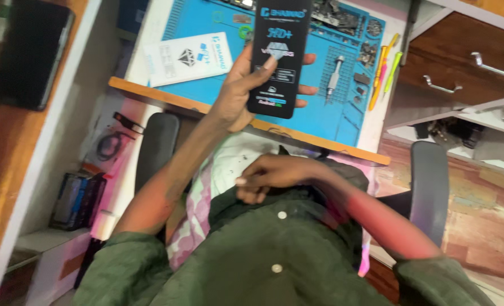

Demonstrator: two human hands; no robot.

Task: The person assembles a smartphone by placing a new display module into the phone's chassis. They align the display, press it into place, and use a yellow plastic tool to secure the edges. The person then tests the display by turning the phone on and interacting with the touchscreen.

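black flat package [277, 56], gripped in left hand [238, 93] fingers [306, 89]

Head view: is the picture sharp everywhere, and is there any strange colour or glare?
Head view: the black package in the left hand is fairly sharp; the right hand and both forearms are motion-blurred, with pink-red fringes along the arms; the blue work mat is evenly lit with no strong glare; the picture is tilted.

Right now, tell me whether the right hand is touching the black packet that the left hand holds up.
Apart. The head view shows the right hand curled low against the green shirt, while the left hand grips the black packet above the desk edge, a clear gap between.
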